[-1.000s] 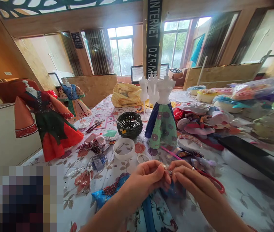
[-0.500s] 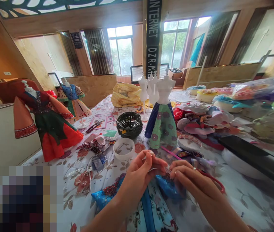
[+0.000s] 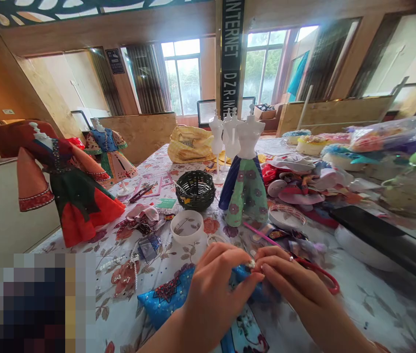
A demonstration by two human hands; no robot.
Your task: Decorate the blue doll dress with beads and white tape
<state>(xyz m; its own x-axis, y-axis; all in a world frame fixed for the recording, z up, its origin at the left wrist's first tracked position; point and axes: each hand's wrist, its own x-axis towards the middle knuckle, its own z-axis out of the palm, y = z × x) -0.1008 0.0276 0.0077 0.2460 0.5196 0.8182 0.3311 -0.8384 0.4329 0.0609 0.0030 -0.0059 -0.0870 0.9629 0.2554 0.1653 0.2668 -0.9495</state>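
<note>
My left hand (image 3: 220,277) and my right hand (image 3: 296,279) meet fingertip to fingertip over a small doll-sized garment, both closed in a pinch. Whatever sits between the fingertips is too small to name; a pale, shiny bit shows at my left fingertips. Below them lies the garment, with a bright blue beaded part (image 3: 159,301) bearing a dark red motif and a pale printed panel (image 3: 250,326). My forearms and hands hide much of it. Red-handled scissors (image 3: 327,279) lie just beyond my right hand, partly covered.
A white round dish (image 3: 187,226) and a dark woven basket (image 3: 195,190) stand ahead. A white dress form in a green skirt (image 3: 246,196) rises beyond my hands. Left are a dressed doll form (image 3: 79,196), pliers (image 3: 142,192) and bead strings (image 3: 135,264). Fabric scraps (image 3: 299,184) pile up right.
My left hand has turned over, its back now toward me, and its fingers have come down against my right fingertips. My right hand has moved only slightly.
</note>
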